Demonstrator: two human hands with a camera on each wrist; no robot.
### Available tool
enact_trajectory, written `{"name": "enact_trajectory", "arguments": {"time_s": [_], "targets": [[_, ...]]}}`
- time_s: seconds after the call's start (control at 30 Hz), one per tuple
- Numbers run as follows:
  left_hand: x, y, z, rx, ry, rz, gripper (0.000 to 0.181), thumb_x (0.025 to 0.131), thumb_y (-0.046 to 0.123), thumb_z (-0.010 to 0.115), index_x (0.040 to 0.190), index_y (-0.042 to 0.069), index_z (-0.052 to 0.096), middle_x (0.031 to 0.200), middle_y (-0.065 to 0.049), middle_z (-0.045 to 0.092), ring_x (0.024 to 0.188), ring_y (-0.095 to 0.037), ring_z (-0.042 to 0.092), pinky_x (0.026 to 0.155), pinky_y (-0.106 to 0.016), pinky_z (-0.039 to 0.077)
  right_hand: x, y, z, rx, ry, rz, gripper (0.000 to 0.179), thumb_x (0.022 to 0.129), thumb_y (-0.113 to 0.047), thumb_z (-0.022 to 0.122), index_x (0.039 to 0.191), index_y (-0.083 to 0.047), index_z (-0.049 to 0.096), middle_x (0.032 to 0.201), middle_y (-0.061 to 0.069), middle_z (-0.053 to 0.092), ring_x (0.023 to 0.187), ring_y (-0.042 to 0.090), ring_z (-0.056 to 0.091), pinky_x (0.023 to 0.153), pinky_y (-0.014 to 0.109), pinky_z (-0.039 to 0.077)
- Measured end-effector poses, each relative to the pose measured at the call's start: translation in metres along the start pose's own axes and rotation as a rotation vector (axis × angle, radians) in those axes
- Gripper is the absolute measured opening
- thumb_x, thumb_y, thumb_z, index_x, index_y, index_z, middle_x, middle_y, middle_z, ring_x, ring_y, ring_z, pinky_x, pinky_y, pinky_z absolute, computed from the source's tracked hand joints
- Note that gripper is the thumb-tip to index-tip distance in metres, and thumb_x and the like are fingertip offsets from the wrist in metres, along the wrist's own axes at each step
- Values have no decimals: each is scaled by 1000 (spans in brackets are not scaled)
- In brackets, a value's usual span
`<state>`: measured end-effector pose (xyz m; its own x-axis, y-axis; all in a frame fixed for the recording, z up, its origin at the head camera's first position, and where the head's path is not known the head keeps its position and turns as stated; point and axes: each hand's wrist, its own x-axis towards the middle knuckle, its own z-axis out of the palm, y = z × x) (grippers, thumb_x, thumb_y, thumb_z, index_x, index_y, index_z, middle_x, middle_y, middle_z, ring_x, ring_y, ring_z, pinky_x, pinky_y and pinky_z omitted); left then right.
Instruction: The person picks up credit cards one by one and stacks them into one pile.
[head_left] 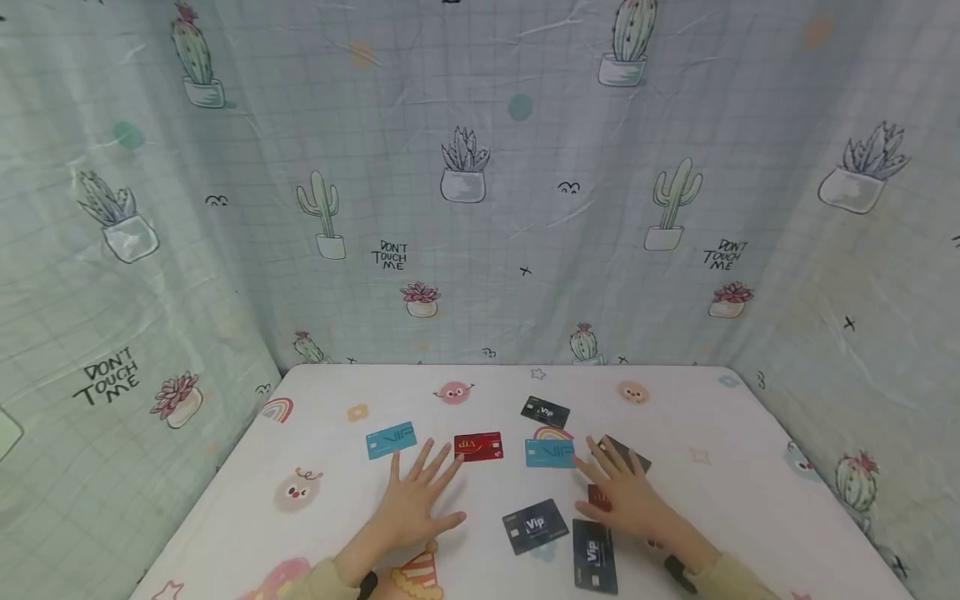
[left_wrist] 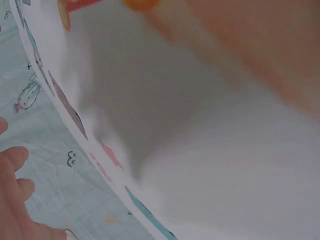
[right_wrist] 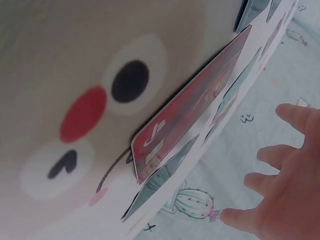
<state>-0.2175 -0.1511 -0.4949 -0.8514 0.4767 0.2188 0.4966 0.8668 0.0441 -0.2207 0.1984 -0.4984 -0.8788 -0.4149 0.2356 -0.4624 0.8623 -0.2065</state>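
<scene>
My left hand (head_left: 411, 504) is spread flat, fingers straight, above or on the table. Its fingertips lie between a blue VIP card (head_left: 391, 440) and a red VIP card (head_left: 478, 447); it holds nothing. With fingers spread, my right hand (head_left: 628, 498) partly hides a second red card (head_left: 598, 497) and a black card (head_left: 632, 455). Its index or little fingertip side comes close to another blue card (head_left: 550, 453); whether they touch I cannot tell. More black Vip cards lie around: one at the back (head_left: 545, 412), one in front (head_left: 535, 526), one turned lengthwise (head_left: 594, 556).
The white table (head_left: 712, 517) carries printed cartoon figures, such as a rainbow and smiling faces. Pale green curtains (head_left: 517, 225) with cactus drawings hang behind and at both sides of it. A dark band (head_left: 679, 573) circles the right wrist.
</scene>
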Motion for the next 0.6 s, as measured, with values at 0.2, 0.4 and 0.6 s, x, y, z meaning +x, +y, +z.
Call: {"name": "enact_trajectory", "arguments": {"time_s": [0.2, 0.4, 0.6], "targets": [[-2, 7, -1, -27, -13, 20, 74, 78, 62, 47, 140, 26, 27, 149, 0, 22, 137, -30, 14, 98, -67, 9, -2, -1, 1, 46, -41, -4, 65, 79, -51, 56, 134, -20, 40, 145, 13, 28, 133, 40, 21, 98, 66, 13], [-3, 15, -2, -56, 51, 72, 74, 76, 58, 54, 139, 25, 30, 147, 0, 27, 136, -29, 18, 97, -67, 10, -2, 0, 6, 36, -28, -67, 65, 78, -50, 58, 133, -20, 41, 143, 13, 32, 130, 40, 27, 98, 65, 16], [-4, 23, -5, -39, 32, 103, 76, 77, 59, 51, 141, 31, 22, 148, 3, 24, 137, -27, 15, 98, -66, 9, -2, -4, 7, 34, -43, -83, 63, 79, -49, 58, 133, -22, 41, 143, 10, 32, 131, 38, 26, 99, 64, 17]]}}
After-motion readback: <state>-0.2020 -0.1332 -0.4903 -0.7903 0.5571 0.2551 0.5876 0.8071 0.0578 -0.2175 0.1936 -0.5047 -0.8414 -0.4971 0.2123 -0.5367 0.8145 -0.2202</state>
